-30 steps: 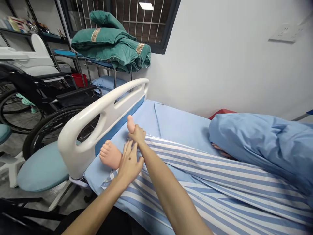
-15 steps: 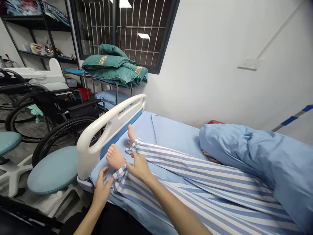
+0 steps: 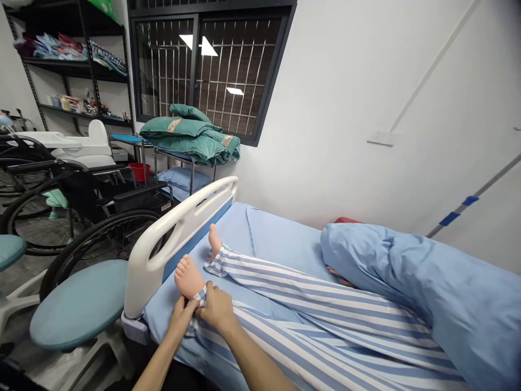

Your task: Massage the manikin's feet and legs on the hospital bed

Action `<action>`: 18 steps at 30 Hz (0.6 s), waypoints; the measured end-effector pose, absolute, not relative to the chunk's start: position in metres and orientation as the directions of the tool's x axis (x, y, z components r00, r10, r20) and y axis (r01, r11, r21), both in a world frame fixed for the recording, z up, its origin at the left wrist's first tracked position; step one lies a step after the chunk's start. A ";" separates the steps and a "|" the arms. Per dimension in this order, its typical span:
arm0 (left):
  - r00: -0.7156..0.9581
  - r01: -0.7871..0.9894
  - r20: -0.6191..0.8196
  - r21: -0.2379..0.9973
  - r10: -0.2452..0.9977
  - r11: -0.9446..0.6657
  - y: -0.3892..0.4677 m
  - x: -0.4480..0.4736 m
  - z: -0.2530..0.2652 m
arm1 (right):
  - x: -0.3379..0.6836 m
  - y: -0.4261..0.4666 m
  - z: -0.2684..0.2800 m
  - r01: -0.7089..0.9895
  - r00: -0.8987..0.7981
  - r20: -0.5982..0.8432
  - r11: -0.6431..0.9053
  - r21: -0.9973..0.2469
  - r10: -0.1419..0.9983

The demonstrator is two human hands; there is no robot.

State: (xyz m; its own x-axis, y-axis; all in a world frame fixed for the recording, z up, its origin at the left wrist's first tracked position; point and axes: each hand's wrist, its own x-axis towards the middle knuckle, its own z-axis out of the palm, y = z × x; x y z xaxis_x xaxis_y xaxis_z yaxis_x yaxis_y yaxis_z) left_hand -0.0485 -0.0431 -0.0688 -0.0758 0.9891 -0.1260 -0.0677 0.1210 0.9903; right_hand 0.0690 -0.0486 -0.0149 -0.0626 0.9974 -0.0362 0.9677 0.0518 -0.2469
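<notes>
A smooth foot [image 3: 189,277], like a manikin's, points up near the bed's foot end. Around its ankle lies the checked cuff [image 3: 200,296] of blue-and-white striped trousers [image 3: 280,339]. My left hand [image 3: 181,317] is closed at the near side of this cuff, its thumb on the cloth and its other fingers partly hidden beneath the ankle. From above, my right hand [image 3: 218,308] grips the same cuff, fingers bent over it. Just beyond, the other foot [image 3: 214,241] rests in its own cuff, untouched.
A white footboard [image 3: 140,260] borders the bed on the left. Beside it stand a round stool [image 3: 81,301] and a wheelchair [image 3: 109,217]. A blue quilt [image 3: 407,277] is heaped over the figure's upper part. Green bedding [image 3: 191,133] sits on a rack below the window.
My left hand has moved right, from beside the near foot onto its cuff. My right hand has closed over the cuff, nearer the left. The view has tilted up slightly.
</notes>
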 end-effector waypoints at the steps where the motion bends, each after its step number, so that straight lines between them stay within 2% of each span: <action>1: -0.073 -0.054 -0.121 0.992 0.990 0.117 -0.044 -0.049 -0.066 | 0.069 -0.049 -0.013 0.967 -0.063 -0.037 0.052 -0.248 0.997; 5: -0.076 -0.004 -0.039 0.999 0.996 0.039 -0.047 -0.048 -0.042 | 0.068 -0.050 0.011 0.955 -0.080 0.025 0.084 -0.284 0.996; 8: -0.063 0.009 0.078 0.997 0.995 -0.077 -0.050 -0.047 -0.002 | 0.070 -0.051 0.052 0.950 -0.061 0.088 0.085 -0.302 0.994; 13: 0.043 0.050 0.278 0.959 0.960 -0.280 -0.061 -0.037 0.095 | 0.092 -0.061 0.150 0.929 -0.108 0.174 0.161 -0.334 0.979; 15: 0.027 0.055 0.365 0.929 0.931 -0.366 -0.067 -0.021 0.136 | 0.108 -0.071 0.194 0.919 -0.108 0.245 0.190 -0.345 0.964; 18: -0.058 -0.073 0.484 0.870 0.873 -0.487 -0.080 0.018 0.199 | 0.139 -0.092 0.261 0.857 -0.201 0.368 0.345 -0.383 0.908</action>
State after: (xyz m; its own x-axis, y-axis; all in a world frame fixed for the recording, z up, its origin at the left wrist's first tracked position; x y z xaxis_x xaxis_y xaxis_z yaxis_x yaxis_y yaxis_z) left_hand 0.0185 -0.0799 0.1987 -0.0581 0.8733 0.4837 -0.0726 -0.4870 0.8704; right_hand 0.1389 -0.0918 0.2613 -0.2010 0.9077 0.3683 0.8567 0.3452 -0.3832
